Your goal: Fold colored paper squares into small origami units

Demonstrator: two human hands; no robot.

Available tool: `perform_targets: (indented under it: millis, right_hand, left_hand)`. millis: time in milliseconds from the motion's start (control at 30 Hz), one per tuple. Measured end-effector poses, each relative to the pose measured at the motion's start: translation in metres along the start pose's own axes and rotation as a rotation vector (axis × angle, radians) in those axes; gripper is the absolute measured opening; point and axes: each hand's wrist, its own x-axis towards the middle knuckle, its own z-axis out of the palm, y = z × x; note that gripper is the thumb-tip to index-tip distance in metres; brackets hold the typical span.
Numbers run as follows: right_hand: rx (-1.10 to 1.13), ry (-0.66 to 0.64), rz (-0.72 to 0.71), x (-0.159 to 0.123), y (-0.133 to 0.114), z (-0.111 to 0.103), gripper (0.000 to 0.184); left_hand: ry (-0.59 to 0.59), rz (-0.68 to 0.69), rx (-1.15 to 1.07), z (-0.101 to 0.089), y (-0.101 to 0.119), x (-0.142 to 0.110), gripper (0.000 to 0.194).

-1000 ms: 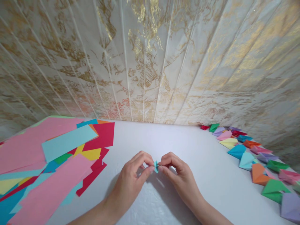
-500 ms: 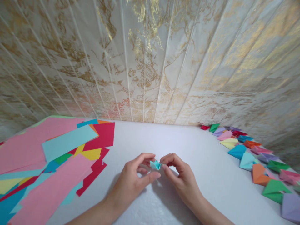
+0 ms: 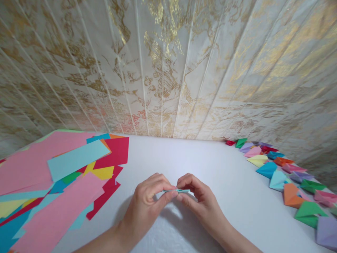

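A small piece of folded light-blue paper is held edge-on just above the white table, thin and flat from this angle. My left hand pinches its left part between thumb and fingers. Thumb and forefinger of my right hand close on its right part. The fingertips of both hands almost meet, and they cover much of the paper. Shadows of the hands fall on the table below.
Loose coloured paper sheets, among them a pink strip and a light-blue strip, overlap on the left. Along the right edge lie several folded paper pieces, such as an orange one. A gold-patterned curtain hangs behind the white table.
The folded paper has turned from a small, opened-out shape to a thin, flat edge-on one. My left thumb and fingers were apart half a second ago and have closed on it.
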Motion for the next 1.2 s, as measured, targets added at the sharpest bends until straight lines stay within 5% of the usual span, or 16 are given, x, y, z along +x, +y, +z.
perform_targets:
  millis: [133,633,1200]
  right_hand:
    - [-0.117,0.059,-0.091,-0.001,-0.001,-0.001,0.016]
    - [-0.292,0.04,-0.03,0.004,0.003,-0.007,0.01]
    - [-0.358,0.026,0.014,0.003,0.003,-0.004,0.02]
  left_hand:
    - [0.01,0.054,-0.006,0.0,-0.002,0.001,0.011]
    - [-0.073,-0.342,-0.061,0.004,-0.008,-0.001,0.035]
    - [-0.086,-0.293,0.195,0.009,-0.009,-0.006,0.04]
